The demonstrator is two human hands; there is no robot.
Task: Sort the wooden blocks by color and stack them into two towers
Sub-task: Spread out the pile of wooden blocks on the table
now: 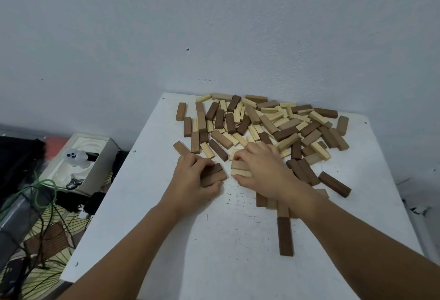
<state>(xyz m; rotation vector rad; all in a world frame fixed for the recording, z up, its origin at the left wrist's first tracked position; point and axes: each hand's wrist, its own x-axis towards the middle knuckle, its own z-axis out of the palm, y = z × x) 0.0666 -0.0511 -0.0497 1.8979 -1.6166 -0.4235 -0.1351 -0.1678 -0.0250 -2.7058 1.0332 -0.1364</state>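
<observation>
Left hand (190, 176) fingers curled, grips dark blocks (213, 176); right hand (264, 168) curled, grips light blocks (240, 168).

A pile (262, 123) lies at the far side of the bench (147, 216), against the wall (214, 25). Nearer than the pile, two hands sit side by side; a box (81, 156) lies left of the bench.

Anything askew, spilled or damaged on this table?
Nothing damaged. The blocks lie in an unsorted heap by the wall, no towers yet. The white table shows dark specks near the hands.
</observation>
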